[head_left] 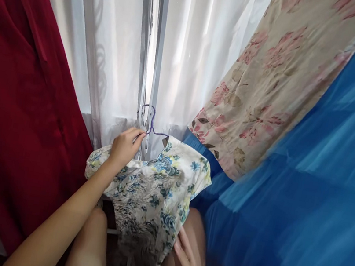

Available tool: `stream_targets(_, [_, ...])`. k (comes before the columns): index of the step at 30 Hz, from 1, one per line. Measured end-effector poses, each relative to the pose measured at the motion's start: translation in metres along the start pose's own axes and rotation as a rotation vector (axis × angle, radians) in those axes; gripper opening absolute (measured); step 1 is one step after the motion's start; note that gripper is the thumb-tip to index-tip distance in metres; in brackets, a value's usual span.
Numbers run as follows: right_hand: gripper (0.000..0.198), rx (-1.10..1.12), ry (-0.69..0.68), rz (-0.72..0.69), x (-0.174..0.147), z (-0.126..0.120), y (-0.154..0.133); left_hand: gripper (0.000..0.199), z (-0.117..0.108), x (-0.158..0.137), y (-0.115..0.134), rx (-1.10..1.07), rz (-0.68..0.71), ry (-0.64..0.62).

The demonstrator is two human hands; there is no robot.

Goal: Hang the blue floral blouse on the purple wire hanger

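My left hand (pixel 128 147), just off centre toward nine o'clock, pinches a purple hanger (pixel 152 125) below its hook. From it, toward six o'clock, hangs a white blouse with blue flowers (pixel 165 184). At five o'clock, my right hand (pixel 188 259) meets the blouse's edge, fingers extended; I cannot tell whether it grips. Farther out: metal poles (pixel 159 50) at twelve, pink-flowered cloth (pixel 271 85) at two, blue fabric (pixel 300 222) at four, red fabric (pixel 29 97) at nine.

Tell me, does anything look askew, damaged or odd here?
Slightly: the blue-flowered top on the purple hanger looks lopsided, its shoulder on the picture's right higher, and its front looks bunched and wrinkled. No obvious damage shows.
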State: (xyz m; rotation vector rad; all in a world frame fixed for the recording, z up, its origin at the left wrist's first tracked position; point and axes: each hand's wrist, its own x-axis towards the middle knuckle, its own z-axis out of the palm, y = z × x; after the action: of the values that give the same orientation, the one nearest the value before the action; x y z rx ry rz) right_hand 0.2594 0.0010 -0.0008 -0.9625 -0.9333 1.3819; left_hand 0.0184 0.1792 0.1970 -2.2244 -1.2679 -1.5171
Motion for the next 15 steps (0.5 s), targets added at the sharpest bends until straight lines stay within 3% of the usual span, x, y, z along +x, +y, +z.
stream_targets(5, [0.069, 0.086, -0.095, -0.034, -0.006, 0.032, -0.032, 0.021, -0.005, 0.025, 0.022, 0.19, -0.005, -0.069])
stream_targets(9, [0.078, 0.2, -0.144, -0.006, -0.013, 0.041, -0.022, 0.019, 0.003, 0.043, 0.043, 0.142, 0.122, -0.189])
stream_targets(13, [0.079, 0.184, -0.259, -0.017, -0.019, 0.035, -0.008, 0.029, 0.015, 0.027, 0.055, -0.014, 0.321, -0.226])
stream_targets(15, [0.07, 0.075, -0.342, -0.055, -0.018, 0.035, -0.01, 0.04, 0.017, 0.009, 0.047, -0.12, 0.307, -0.177])
